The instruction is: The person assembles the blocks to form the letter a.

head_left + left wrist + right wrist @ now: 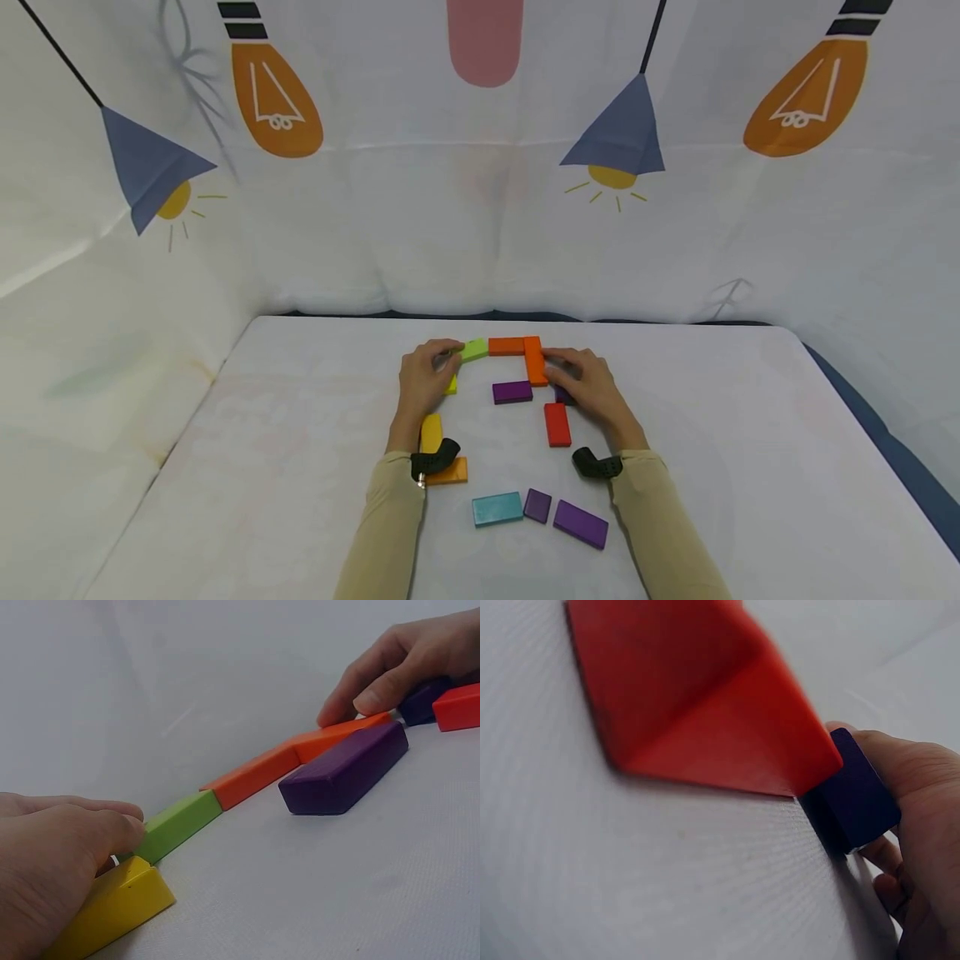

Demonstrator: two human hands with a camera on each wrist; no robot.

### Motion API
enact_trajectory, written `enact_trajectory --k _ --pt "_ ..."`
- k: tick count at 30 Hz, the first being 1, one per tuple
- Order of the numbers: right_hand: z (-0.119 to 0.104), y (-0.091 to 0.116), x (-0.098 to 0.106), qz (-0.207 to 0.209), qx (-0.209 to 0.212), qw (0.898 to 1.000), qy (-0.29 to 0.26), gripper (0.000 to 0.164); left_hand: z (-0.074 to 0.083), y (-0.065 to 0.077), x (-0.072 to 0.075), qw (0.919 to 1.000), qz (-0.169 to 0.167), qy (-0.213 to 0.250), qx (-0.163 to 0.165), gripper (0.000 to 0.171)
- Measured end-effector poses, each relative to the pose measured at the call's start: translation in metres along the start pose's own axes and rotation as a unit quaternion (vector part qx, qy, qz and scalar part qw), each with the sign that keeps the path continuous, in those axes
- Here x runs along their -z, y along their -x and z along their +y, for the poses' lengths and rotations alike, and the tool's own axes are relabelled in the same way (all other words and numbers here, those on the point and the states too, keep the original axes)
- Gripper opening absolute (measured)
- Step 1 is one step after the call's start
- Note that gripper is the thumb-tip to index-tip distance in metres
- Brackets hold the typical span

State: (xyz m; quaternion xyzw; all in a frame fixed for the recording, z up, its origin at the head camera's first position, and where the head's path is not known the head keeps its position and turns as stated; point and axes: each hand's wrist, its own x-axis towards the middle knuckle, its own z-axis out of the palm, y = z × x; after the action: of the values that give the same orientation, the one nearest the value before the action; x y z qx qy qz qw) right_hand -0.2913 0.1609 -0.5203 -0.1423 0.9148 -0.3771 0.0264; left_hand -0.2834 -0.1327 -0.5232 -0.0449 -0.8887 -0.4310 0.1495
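My left hand [429,379] is at the left end of a light green block [474,350], its thumb and index finger pinching that end. A yellow block [112,911] lies under this hand, partly hidden by it. My right hand [588,383] rests its fingertips along the right side of an upright-running orange block [535,362]. A second orange block [506,347] runs from the green block to the first orange one. Beside the right palm lies a dark purple block [855,795], mostly covered in the head view. A red block [557,425] sits just nearer.
Inside the curve of blocks lies a purple block [512,392]. Two amber blocks, one [431,433] lengthwise and one [448,472] crosswise, lie by the left wrist. Nearer are a teal block [497,509], a small purple block [537,506] and a long purple block [581,524] on the white table [300,500].
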Motion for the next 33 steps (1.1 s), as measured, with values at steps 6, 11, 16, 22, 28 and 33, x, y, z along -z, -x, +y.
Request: enact_trajectory --k 6,11,16,22,28,33 --pt "0.0005 0.0009 -0.0011 0.006 0.004 1.0 -0.002 0.045 -0.0004 0.0004 -0.0002 1.0 -0.003 -0.001 0.003 0.019" --pt "-0.0002 0.0015 -0.0012 0.005 0.006 1.0 -0.001 0.045 -0.0004 0.0007 0.0 1.0 -0.006 -0.001 0.003 0.02" --pt "-0.0011 0.0018 -0.0015 0.007 0.004 1.0 -0.003 0.046 -0.0002 0.0 0.0011 1.0 -0.009 -0.003 0.004 0.02" --pt "-0.003 0.0018 -0.0022 0.012 0.001 1.0 -0.003 0.047 -0.0006 -0.0003 0.0016 0.9999 -0.009 -0.004 0.002 0.02" --pt "-0.0035 0.0028 -0.0005 0.007 -0.011 1.0 -0.012 0.048 0.0003 -0.0006 0.0013 1.0 -0.006 -0.003 -0.003 0.02" --pt "-0.0009 0.0023 -0.0002 0.009 -0.01 0.999 -0.037 0.044 0.0004 0.0002 0.0019 0.9999 -0.007 0.005 0.006 0.021"
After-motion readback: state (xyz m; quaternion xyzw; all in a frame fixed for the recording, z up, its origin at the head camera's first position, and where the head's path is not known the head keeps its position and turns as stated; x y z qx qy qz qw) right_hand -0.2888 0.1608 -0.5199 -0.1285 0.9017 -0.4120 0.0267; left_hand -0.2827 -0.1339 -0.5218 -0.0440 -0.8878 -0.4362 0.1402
